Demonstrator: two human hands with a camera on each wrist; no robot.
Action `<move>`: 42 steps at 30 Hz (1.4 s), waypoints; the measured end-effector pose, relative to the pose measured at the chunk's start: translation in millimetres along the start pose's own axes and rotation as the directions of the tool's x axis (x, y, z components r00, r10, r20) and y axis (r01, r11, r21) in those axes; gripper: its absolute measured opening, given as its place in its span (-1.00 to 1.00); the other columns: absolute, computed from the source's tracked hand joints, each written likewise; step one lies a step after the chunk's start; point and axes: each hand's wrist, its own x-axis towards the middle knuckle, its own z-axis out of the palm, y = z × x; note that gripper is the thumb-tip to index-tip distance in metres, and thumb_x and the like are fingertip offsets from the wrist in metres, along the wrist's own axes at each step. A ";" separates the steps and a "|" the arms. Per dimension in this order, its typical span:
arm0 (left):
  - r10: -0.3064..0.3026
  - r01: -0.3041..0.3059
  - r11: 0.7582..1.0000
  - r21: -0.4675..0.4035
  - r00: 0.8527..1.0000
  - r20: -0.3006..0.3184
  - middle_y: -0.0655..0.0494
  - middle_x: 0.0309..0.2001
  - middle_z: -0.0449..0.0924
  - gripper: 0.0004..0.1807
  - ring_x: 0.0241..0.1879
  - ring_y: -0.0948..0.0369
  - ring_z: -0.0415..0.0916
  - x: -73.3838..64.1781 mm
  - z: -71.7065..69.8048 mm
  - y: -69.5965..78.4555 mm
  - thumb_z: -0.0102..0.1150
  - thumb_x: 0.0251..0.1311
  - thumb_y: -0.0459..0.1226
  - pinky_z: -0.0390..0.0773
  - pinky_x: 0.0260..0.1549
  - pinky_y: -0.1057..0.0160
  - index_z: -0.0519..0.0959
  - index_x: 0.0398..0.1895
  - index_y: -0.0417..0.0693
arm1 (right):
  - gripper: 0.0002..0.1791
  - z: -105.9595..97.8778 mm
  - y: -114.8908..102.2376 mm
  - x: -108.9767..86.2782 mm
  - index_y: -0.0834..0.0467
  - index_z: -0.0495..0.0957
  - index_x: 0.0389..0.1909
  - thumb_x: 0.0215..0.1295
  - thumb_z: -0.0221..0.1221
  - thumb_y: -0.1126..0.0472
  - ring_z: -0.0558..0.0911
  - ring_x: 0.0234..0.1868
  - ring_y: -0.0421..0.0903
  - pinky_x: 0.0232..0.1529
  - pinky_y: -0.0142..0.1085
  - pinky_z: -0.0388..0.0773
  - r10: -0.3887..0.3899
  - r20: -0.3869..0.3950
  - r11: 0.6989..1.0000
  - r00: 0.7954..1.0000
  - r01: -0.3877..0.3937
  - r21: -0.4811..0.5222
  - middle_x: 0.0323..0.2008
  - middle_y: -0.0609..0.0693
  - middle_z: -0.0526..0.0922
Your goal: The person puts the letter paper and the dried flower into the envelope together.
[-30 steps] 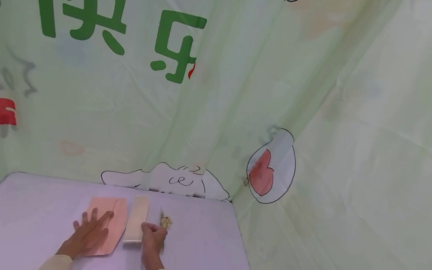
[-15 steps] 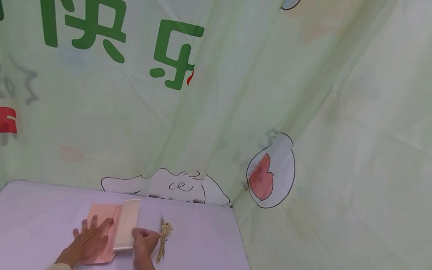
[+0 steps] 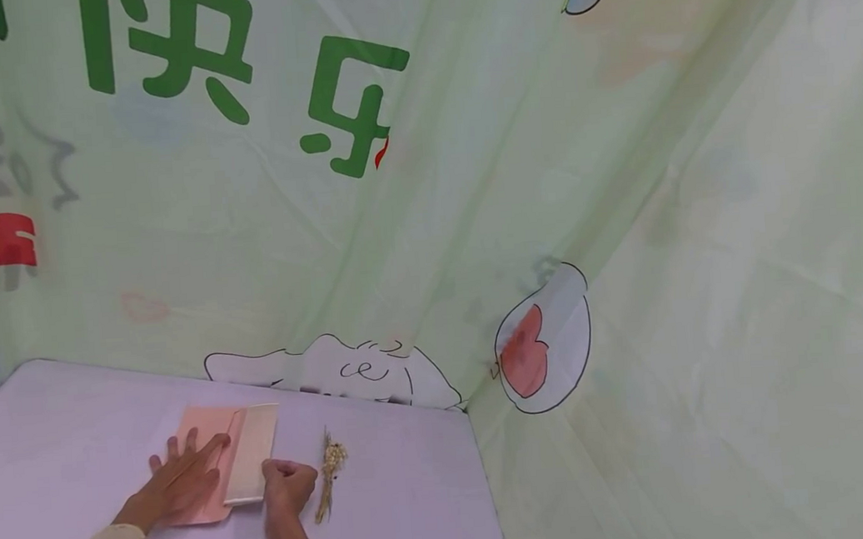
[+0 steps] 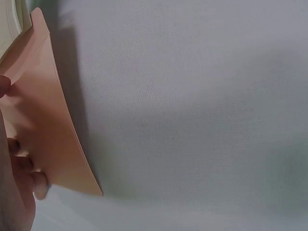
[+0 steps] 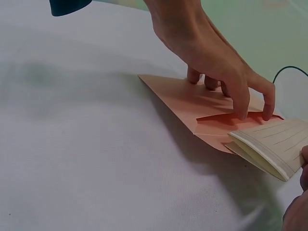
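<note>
A pink envelope [image 3: 205,419] lies on the table under my left hand [image 3: 176,486], whose fingers are spread and press on it. In the right wrist view, the envelope's mouth [image 5: 226,122] gapes, with the left thumb and index fingertip at its edge. My right hand [image 3: 289,486] pinches the right edge of a folded sheet of cream lined letter paper [image 3: 252,453]. The paper's left edge overlaps the envelope's flap side, right at the mouth. The left wrist view catches the envelope [image 4: 53,110] and part of the left hand [image 4: 17,187].
A small bunch of dried flowers [image 3: 332,460] lies on the pale table [image 3: 409,488], just right of my right hand. A printed cloth backdrop [image 3: 248,232] hangs along the table's back and right edges.
My right hand has moved the folded letter paper left, from beside the envelope to over its right side. The dried flowers now show fully. My left hand stays on the envelope.
</note>
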 end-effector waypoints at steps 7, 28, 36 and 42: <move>0.056 -0.052 0.995 0.079 0.998 -0.039 -0.86 0.43 0.19 -0.21 0.28 -0.90 0.17 -0.8 3.7 -0.1 0.38 0.29 -0.02 0.22 0.03 -0.89 0.34 0.53 0.02 | -0.76 1.3 1.2 -4.2 0.17 0.60 -0.49 -0.08 0.50 0.40 0.56 -0.39 -0.13 -0.28 -0.28 0.54 0.023 0.003 0.999 1.000 -0.023 -0.047 -0.45 0.00 0.63; 0.178 -0.147 0.955 0.256 0.979 -0.100 -0.79 0.35 0.32 0.18 0.18 -0.85 0.32 -5.1 8.3 -5.7 0.51 -0.03 0.41 0.36 -0.14 -0.84 0.23 0.58 0.12 | -0.69 9.1 2.8 -9.0 0.14 0.54 -0.49 -0.14 0.52 0.39 0.56 -0.46 -0.12 -0.31 -0.20 0.54 0.022 -0.003 0.990 1.000 -0.022 -0.139 -0.51 -0.03 0.62; 0.090 -0.083 0.982 0.171 0.995 -0.038 -0.79 0.40 0.28 0.16 0.23 -0.86 0.27 -2.0 5.2 -0.8 0.60 -0.11 0.37 0.30 -0.09 -0.87 0.33 0.50 0.06 | -0.63 22.4 26.3 -1.0 0.10 0.50 -0.56 -0.20 0.56 0.41 0.48 -0.52 -0.19 -0.38 -0.26 0.49 -0.024 -0.044 0.981 0.999 0.015 -0.196 -0.58 -0.10 0.53; 0.042 -0.039 0.992 0.123 0.999 -0.020 -0.78 0.42 0.28 -0.21 0.24 -0.87 0.23 0.7 6.7 -3.2 0.43 0.27 0.12 0.25 -0.05 -0.89 0.38 0.49 0.11 | -0.65 18.7 7.5 -14.0 0.13 0.51 -0.60 -0.24 0.51 0.46 0.50 -0.53 -0.16 -0.36 -0.20 0.53 -0.008 -0.056 0.981 0.998 -0.002 -0.192 -0.60 -0.07 0.53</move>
